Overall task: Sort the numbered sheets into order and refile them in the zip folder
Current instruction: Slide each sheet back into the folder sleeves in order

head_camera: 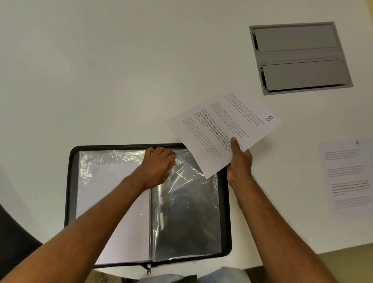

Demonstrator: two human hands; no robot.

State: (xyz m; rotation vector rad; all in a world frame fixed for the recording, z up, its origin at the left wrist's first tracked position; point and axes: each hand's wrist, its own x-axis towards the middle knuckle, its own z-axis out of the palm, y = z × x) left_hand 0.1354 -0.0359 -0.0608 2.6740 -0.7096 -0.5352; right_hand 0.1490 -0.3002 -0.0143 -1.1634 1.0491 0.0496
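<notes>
The zip folder (73, 201) lies open on the white table (120, 75), its zipper edge nearest the person. The left hand (158, 161) sits over the top middle of the folder, fingers curled and pinching the upper edge of a clear plastic sleeve (189, 205) on the folder's right half. The right hand (240, 162) is just past the folder's upper right corner, gripping the near edge of a sheet marked 8 (224, 130), thumb on top; the sheet is held tilted above that corner. A sheet marked 9 (347, 174) lies flat well to the right of the folder. A grey hatch (300, 58) is set into the table beyond the folder, far right.
</notes>
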